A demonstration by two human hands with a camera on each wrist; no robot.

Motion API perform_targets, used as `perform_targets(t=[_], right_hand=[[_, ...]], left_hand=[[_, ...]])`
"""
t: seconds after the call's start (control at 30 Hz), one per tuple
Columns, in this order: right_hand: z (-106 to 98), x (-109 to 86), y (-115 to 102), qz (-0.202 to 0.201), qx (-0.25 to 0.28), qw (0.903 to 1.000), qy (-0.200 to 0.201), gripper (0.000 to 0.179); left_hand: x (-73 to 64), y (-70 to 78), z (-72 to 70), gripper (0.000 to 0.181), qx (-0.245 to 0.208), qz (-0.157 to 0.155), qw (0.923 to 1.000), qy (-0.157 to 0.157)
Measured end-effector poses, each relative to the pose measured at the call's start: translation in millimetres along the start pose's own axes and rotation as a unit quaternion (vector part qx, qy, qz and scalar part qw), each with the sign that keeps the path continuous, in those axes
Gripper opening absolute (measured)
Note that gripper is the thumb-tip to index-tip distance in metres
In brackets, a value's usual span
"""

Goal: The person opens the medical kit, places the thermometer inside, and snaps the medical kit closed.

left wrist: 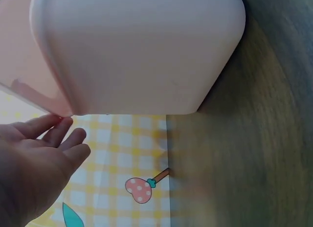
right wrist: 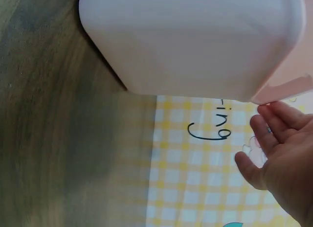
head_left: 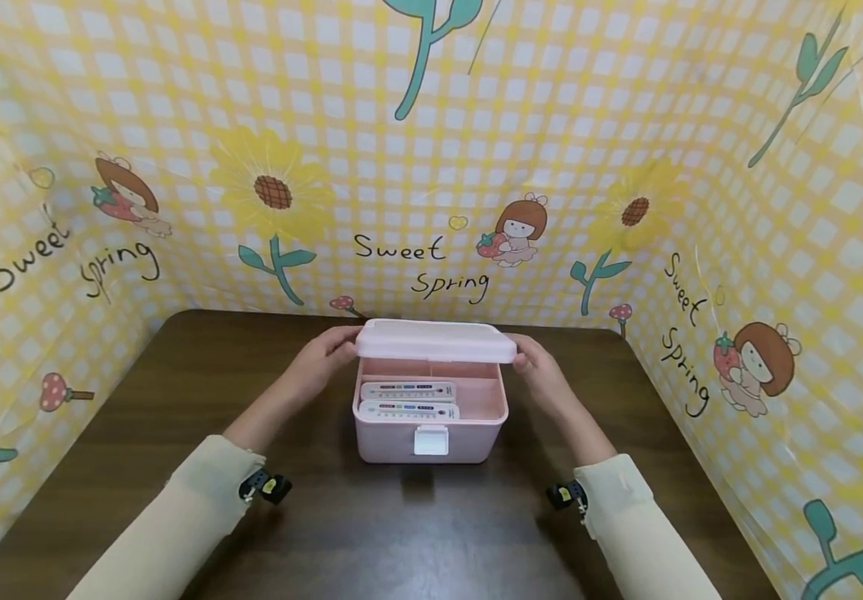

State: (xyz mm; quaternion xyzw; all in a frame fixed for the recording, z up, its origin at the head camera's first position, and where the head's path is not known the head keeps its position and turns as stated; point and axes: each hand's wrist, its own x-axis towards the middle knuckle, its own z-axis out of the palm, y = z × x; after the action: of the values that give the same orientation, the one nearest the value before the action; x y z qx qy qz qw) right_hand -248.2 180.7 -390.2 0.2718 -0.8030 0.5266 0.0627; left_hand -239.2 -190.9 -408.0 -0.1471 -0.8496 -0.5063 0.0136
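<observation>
A pale pink plastic storage box (head_left: 386,442) stands on the table, its lid (head_left: 434,342) raised at the back and its white latch (head_left: 431,440) hanging on the front. Inside, two flat white pieces with coloured marks and a ruled scale, the rear one (head_left: 404,391) and the front one (head_left: 404,410), lie toward the left; dividers show behind them. My left hand (head_left: 317,364) touches the lid's left end, fingers loosely bent in the left wrist view. At the opposite end, my right hand (head_left: 549,385) touches the lid with fingers extended in the right wrist view.
Under the box is a dark wooden table (head_left: 431,533). A yellow checked cloth (head_left: 401,183) with printed flowers and figures rises behind the table and on both sides. Each wrist bears a small black camera, the left one (head_left: 269,487) and the right one (head_left: 562,496).
</observation>
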Motion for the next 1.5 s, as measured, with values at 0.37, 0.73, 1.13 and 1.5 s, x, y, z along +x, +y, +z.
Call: perform_targets(t=[0.37,0.73,1.13,1.5], right_hand=[[-9.4,-11.2,20.7,0.064,-0.042,0.9933,-0.086,0.059],[7.8,-41.1,1.0,0.081,-0.093,0.9923,-0.009,0.058],[28.1,-54.7,5.9,0.080,-0.088,0.9884,0.094,0.050],[34.7,-31.0,20.7,0.087,-0.091,0.9795,0.157,0.045]], left_hand=[[-10.7,-4.0,-4.7,0.069,0.027,-0.010,0.9975,-0.065],[-48.5,2.1,7.7,0.068,0.087,0.031,0.9958,-0.001],[-66.6,3.8,34.8,0.059,0.098,0.066,0.9904,0.071],[-37.9,-1.8,40.6,0.057,0.093,0.035,0.9899,0.101]])
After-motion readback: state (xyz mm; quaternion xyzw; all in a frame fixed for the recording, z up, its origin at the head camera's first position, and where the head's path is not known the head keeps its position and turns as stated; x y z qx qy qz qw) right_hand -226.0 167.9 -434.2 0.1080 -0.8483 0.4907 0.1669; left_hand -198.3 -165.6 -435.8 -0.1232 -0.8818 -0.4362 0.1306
